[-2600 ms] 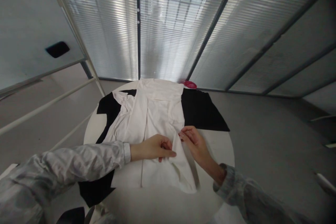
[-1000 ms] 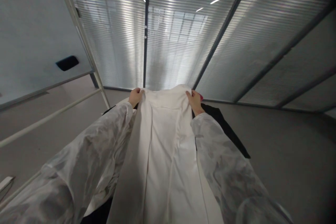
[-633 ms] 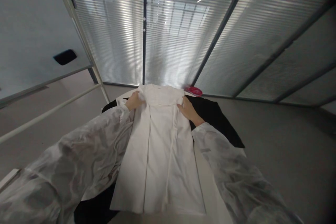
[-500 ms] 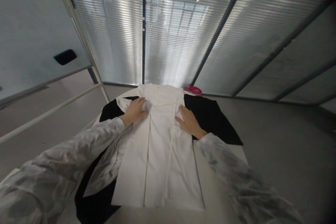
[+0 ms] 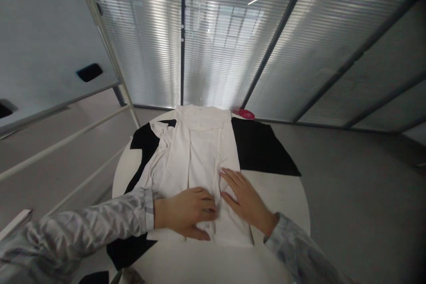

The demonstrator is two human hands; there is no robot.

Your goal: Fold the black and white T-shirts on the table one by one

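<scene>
A white garment (image 5: 199,151) lies folded lengthwise on a round white table (image 5: 282,195), its far end reaching the table's back edge. My left hand (image 5: 188,213) rests flat on the garment's near end, fingers stretched out to the right. My right hand (image 5: 242,197) lies flat beside it on the garment's right part, fingers spread and pointing away from me. The two hands almost touch at the garment's middle fold. Neither hand grips the cloth.
A black cloth (image 5: 262,146) lies under the white garment and sticks out on both sides. A small pink object (image 5: 244,114) sits at the table's far edge. Glass walls with blinds stand behind, and a white rail (image 5: 66,140) runs at the left.
Both hands have slid from the garment's far end down its length to the near end, pressing flat. The view has drawn back from the table.
</scene>
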